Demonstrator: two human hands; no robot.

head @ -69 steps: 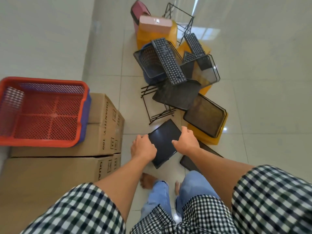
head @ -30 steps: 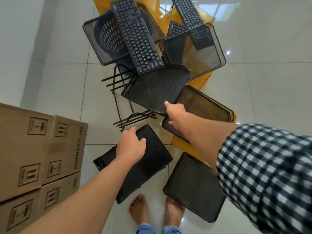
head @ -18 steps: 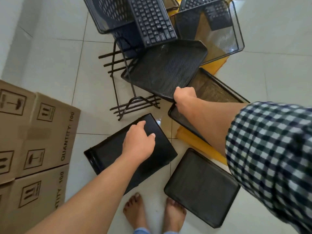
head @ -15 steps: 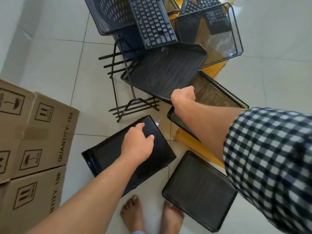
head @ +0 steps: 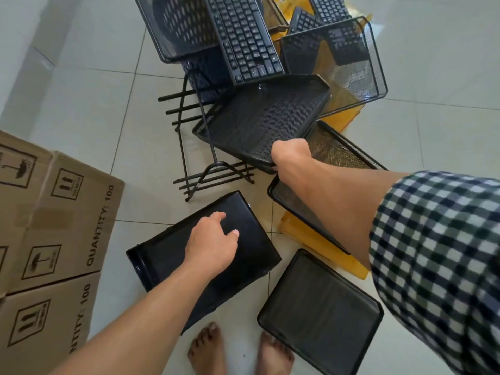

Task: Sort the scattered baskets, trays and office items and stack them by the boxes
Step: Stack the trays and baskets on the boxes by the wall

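My right hand [head: 290, 154] grips the near rim of a black mesh tray [head: 265, 117] that leans on a black wire rack [head: 205, 163]. My left hand [head: 212, 243] hovers with loose fingers over a flat black tray [head: 162, 255] lying on the floor; whether it touches the tray is unclear. Another black mesh tray [head: 322, 312] lies by my feet. A further mesh tray [head: 338, 150] rests on yellow plastic [head: 319, 242] under my right arm. Stacked cardboard boxes [head: 54, 226] stand at the left.
A black keyboard [head: 243, 39] lies across a mesh basket [head: 176, 25] at the top. A second keyboard [head: 330, 9] and a deep mesh bin [head: 349, 69] sit at the top right. My bare feet [head: 238, 353] stand on pale floor tiles [head: 81, 90].
I put the flat tray down on the floor and let go with my right hand. That hand reached forward and closed on the leaning mesh tray's rim. My view dropped toward the pile.
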